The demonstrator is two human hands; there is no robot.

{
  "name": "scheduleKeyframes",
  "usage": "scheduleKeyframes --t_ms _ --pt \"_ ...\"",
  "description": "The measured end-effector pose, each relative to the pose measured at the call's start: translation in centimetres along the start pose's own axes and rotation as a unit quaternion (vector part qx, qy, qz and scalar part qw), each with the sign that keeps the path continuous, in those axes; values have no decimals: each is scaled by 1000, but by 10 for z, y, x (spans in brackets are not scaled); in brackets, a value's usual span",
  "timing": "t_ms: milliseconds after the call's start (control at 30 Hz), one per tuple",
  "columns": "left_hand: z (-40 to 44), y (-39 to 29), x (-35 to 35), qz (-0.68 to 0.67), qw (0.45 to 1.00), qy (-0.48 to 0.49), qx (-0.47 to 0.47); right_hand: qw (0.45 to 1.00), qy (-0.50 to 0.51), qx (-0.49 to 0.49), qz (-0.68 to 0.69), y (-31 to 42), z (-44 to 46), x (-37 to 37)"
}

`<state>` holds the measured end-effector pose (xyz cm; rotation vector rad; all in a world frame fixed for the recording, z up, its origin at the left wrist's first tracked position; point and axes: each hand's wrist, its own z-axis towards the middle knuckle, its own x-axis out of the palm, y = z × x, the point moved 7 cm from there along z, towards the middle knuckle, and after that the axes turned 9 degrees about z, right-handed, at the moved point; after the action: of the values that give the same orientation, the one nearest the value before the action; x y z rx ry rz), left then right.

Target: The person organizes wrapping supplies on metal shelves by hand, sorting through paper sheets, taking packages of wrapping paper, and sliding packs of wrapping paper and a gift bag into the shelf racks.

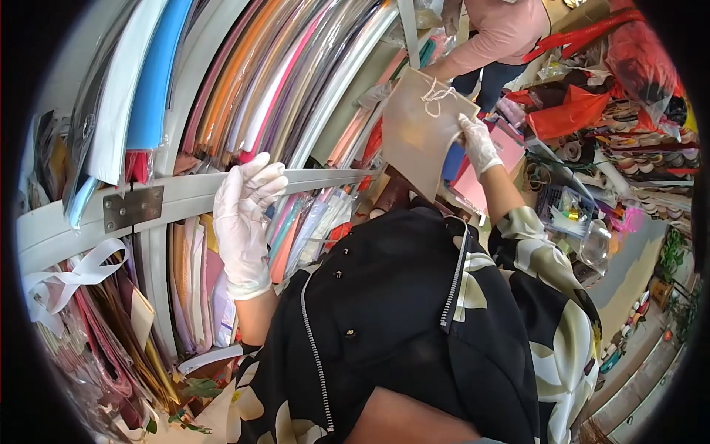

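Note:
My right hand (481, 145), in a white glove, pinches the edge of a beige, partly see-through bag (410, 133). A white cord handle (436, 98) is looped at the bag's upper end. My left hand (248, 222), gloved as well, is raised beside the shelf rail, its fingers loosely bent and slightly apart. Nothing shows in that hand. Close to it, bundles of coloured wrapping sheets (255, 81) in clear sleeves fill the upper shelf.
A person in a pink top (503, 37) stands just beyond the bag. White and blue sheets (155, 81) hang at the left above a white ribbon (81, 274). A blue basket (566, 211) and rolls of material (643, 133) crowd the right side.

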<state>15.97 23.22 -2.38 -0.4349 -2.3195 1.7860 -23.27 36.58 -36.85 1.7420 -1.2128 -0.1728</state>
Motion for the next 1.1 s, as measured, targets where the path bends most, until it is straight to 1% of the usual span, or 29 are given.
scheduleKeyframes --t_ms 67,167,200,333,467,567,600,800,900,1000,1067,1100 --pt "-1 3 -5 0 1000 -5 -5 998 -37 31 26 -22 16 7" --pt "-5 1 -3 -2 1000 -28 -3 994 -54 83 42 -60 48 17" --pt "-5 2 -5 -3 1000 -31 -4 995 -14 82 55 -67 55 24" --pt "-6 6 -11 -1 999 -46 -11 987 9 113 114 -72 57 56" --pt "-8 8 -15 4 997 -68 -22 979 29 114 165 -83 71 85" --pt "-9 7 -18 12 996 -81 -28 981 2 121 154 -89 79 98" --pt "-9 8 -20 12 996 -83 -28 982 -4 143 125 -92 79 101" --pt "-11 9 -28 18 995 -94 -40 987 22 124 99 -88 88 110" --pt "-11 9 -31 13 994 -96 -39 985 22 137 103 -92 91 118" --pt "-12 13 -31 6 994 -97 -48 995 43 73 45 -58 67 134" --pt "-12 11 -30 -5 993 -108 -43 994 93 16 -49 -56 81 130" --pt "-13 8 -28 -8 994 -106 -37 989 147 5 26 -73 98 135"
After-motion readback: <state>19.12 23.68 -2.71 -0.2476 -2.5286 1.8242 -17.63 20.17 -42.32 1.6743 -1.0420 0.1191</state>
